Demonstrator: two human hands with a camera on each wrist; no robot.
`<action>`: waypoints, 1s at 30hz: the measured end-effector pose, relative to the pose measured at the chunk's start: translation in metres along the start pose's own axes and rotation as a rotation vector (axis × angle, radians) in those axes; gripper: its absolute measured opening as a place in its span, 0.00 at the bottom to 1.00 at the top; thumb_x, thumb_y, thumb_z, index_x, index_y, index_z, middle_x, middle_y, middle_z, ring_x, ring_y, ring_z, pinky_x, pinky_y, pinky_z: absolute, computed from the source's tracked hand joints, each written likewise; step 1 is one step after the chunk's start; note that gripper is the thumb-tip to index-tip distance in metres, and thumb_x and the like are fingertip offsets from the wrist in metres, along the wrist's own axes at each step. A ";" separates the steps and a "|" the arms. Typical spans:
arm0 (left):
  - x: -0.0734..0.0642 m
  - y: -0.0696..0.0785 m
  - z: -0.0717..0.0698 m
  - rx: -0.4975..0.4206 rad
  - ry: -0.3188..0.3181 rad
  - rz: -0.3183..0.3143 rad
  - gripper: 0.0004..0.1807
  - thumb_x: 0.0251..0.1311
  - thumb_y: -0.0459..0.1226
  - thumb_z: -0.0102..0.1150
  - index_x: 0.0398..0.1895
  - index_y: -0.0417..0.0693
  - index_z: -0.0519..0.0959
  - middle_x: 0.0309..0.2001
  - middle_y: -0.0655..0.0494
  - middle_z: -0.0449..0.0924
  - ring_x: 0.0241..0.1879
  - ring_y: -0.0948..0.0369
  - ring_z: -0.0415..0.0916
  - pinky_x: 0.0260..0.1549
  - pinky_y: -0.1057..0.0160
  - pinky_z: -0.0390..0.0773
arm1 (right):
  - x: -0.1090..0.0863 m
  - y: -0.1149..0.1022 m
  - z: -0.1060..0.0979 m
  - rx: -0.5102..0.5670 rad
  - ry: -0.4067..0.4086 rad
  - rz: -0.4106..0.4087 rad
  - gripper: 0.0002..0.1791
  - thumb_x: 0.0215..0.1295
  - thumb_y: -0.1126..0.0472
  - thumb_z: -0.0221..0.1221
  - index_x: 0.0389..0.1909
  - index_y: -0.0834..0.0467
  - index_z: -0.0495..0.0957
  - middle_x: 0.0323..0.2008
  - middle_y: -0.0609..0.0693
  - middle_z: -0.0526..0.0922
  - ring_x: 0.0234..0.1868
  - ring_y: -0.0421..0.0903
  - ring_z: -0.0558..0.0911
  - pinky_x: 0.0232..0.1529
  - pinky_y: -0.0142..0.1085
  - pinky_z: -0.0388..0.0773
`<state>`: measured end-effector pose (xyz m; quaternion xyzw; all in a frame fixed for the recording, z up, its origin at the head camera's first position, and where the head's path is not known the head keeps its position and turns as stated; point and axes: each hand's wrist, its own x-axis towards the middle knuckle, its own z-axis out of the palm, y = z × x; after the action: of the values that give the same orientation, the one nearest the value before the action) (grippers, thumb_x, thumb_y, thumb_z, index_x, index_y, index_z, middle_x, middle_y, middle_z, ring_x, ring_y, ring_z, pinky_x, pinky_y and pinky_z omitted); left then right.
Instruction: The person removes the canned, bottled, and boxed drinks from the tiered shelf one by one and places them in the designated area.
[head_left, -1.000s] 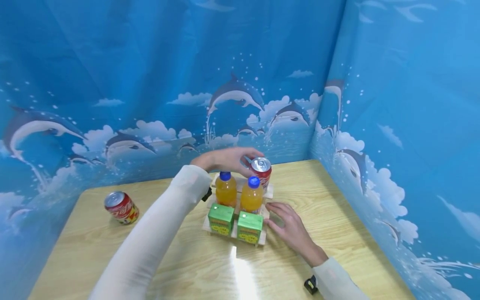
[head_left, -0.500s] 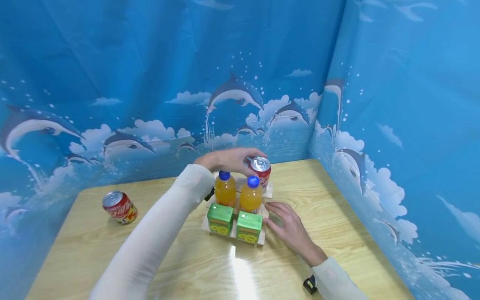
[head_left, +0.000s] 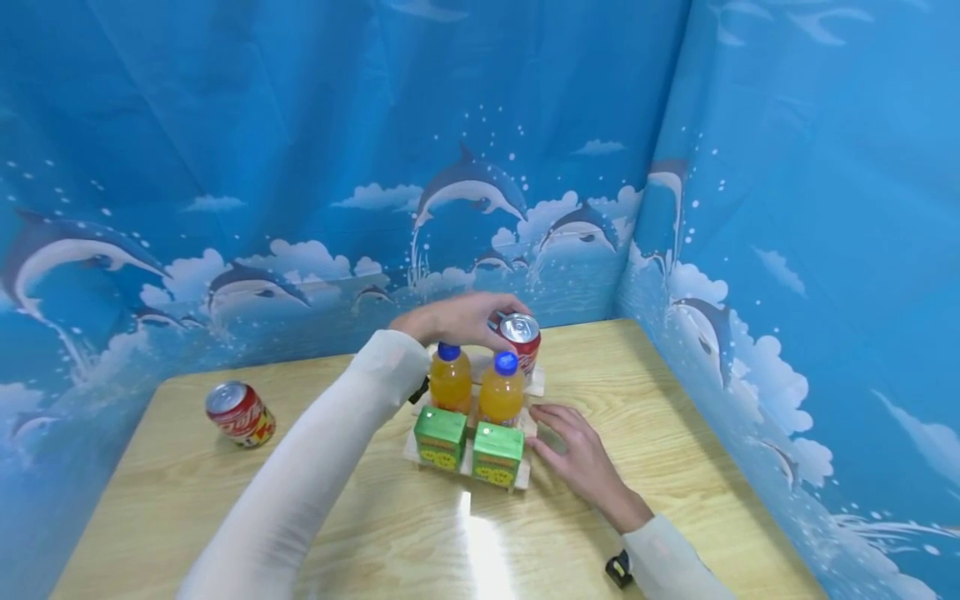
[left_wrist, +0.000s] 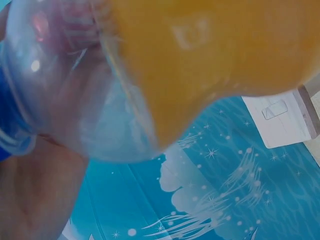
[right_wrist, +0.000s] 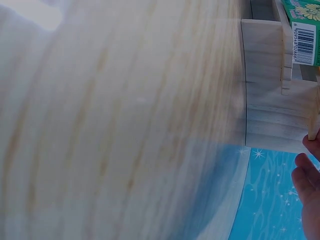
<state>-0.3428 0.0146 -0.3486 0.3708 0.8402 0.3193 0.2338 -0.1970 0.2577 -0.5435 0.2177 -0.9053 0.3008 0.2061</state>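
Note:
In the head view my left hand [head_left: 472, 319] reaches over the back of a stepped wooden rack [head_left: 536, 382], thumb and fingers round the upper part of a red soda can [head_left: 527, 340]. The can stands upright at the back right of the rack. My right hand [head_left: 581, 458] touches the rack's right side with its fingertips; the right wrist view shows these fingers [right_wrist: 302, 175] at the wooden edge. Two orange drink bottles [head_left: 451, 385] with blue caps stand on the middle step. Two green juice boxes [head_left: 440, 442] sit in front. One bottle [left_wrist: 225, 45] fills much of the left wrist view.
Another red soda can [head_left: 242, 415] stands apart on the left of the wooden table [head_left: 360, 517]. Blue curtains [head_left: 315, 167] with printed dolphins rise behind the table and along its right side.
My left hand keeps its hold on the can at the back right of the rack, with barely any movement. The right hand stays at the rack's side.

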 end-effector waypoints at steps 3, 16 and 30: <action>0.001 0.000 0.001 0.018 0.017 0.011 0.31 0.73 0.45 0.72 0.75 0.56 0.74 0.69 0.56 0.80 0.68 0.56 0.79 0.71 0.51 0.80 | 0.000 0.000 0.000 0.000 -0.001 0.003 0.28 0.66 0.53 0.76 0.63 0.60 0.85 0.64 0.55 0.87 0.66 0.55 0.85 0.69 0.55 0.82; -0.004 0.000 -0.003 0.026 0.165 0.002 0.37 0.68 0.51 0.75 0.77 0.56 0.72 0.67 0.57 0.82 0.66 0.56 0.79 0.67 0.51 0.84 | -0.002 -0.001 0.000 0.003 0.007 0.001 0.28 0.66 0.54 0.76 0.63 0.60 0.85 0.63 0.54 0.87 0.65 0.54 0.85 0.69 0.54 0.82; -0.026 -0.011 -0.020 0.078 0.338 -0.050 0.39 0.66 0.55 0.73 0.78 0.55 0.72 0.68 0.56 0.81 0.66 0.54 0.78 0.64 0.47 0.85 | -0.001 -0.004 0.000 -0.015 -0.002 0.018 0.28 0.66 0.53 0.76 0.64 0.60 0.85 0.64 0.54 0.87 0.66 0.54 0.85 0.69 0.54 0.83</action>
<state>-0.3448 -0.0183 -0.3392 0.2996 0.8882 0.3384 0.0824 -0.1943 0.2553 -0.5420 0.2082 -0.9097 0.2955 0.2042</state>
